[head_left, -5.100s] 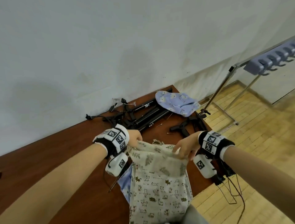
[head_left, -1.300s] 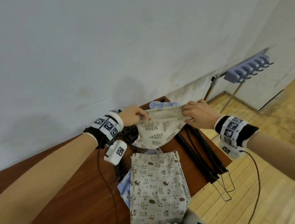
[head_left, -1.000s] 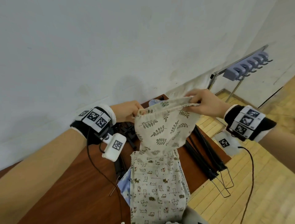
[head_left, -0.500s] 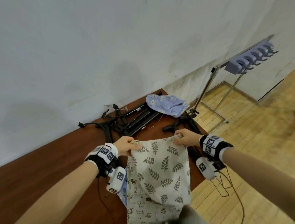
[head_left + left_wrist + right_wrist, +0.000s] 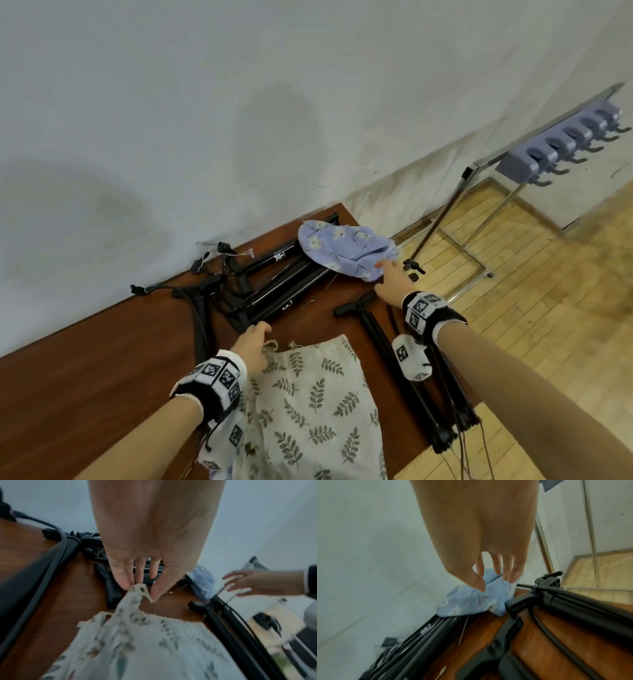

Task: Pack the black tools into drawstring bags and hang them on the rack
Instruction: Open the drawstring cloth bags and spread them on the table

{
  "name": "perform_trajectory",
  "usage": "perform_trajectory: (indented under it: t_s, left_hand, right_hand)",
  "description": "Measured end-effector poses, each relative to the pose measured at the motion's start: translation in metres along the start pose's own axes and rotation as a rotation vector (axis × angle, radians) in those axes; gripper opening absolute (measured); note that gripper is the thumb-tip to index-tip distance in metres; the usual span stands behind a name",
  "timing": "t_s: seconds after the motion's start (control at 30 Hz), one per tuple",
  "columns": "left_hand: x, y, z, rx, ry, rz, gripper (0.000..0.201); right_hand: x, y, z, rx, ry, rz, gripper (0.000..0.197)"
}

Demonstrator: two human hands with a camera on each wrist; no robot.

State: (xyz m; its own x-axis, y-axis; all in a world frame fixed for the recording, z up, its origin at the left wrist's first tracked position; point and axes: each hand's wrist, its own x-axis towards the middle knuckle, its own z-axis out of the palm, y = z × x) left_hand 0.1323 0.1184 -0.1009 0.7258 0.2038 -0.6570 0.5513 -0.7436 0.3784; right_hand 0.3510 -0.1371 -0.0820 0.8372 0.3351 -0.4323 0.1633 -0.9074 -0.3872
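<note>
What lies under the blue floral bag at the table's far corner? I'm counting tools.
The ends of long black tools run under the blue floral bag. How far they reach, and anything else beneath, is covered by cloth.

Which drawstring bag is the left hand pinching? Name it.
The leaf-print bag, pinched at its top corner by the left hand; the blue floral bag lies apart, by the right hand.

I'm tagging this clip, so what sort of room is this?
Probably a bare indoor workroom: a plain white wall, wood-plank floor, a brown table against the wall, and a metal hook rack.
</note>
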Motion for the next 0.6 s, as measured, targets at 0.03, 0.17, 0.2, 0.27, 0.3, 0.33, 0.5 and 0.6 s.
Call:
perform_trajectory:
  t_s: [0.03,0.17,0.2,0.27,0.3,0.33,0.5,0.6]
  left_hand:
    - [0.005,0.001,-0.004,-0.057,0.053,-0.001,0.053]
    - [0.014,0.008,-0.018,-0.228,0.162,-0.002,0.053]
    - [0.016,0.008,-0.020,-0.246,0.165,-0.015,0.052]
    - [0.017,0.010,-0.023,-0.258,0.181,-0.014,0.046]
    - [0.018,0.010,-0.024,-0.267,0.191,-0.010,0.044]
    - [0.019,0.010,-0.025,-0.279,0.202,-0.005,0.042]
    - [0.024,0.007,-0.029,-0.310,0.236,-0.007,0.035]
    - [0.028,0.005,-0.032,-0.302,0.238,-0.007,0.031]
  right_hand:
    - [0.017,0.006,-0.007,-0.009,0.035,0.011,0.046]
    - [0.071,0.030,-0.024,-0.074,0.101,0.106,0.042]
    - [0.081,0.032,-0.025,-0.066,0.111,0.145,0.045]
    - [0.094,0.036,-0.031,-0.016,0.099,0.174,0.059]
    - [0.102,0.037,-0.033,0.019,0.062,0.158,0.069]
    - [0.110,0.037,-0.034,0.018,0.008,0.134,0.077]
    - [0.142,0.031,-0.017,-0.039,-0.119,0.045,0.032]
    - [0.142,0.027,-0.016,0.134,-0.067,0.068,0.024]
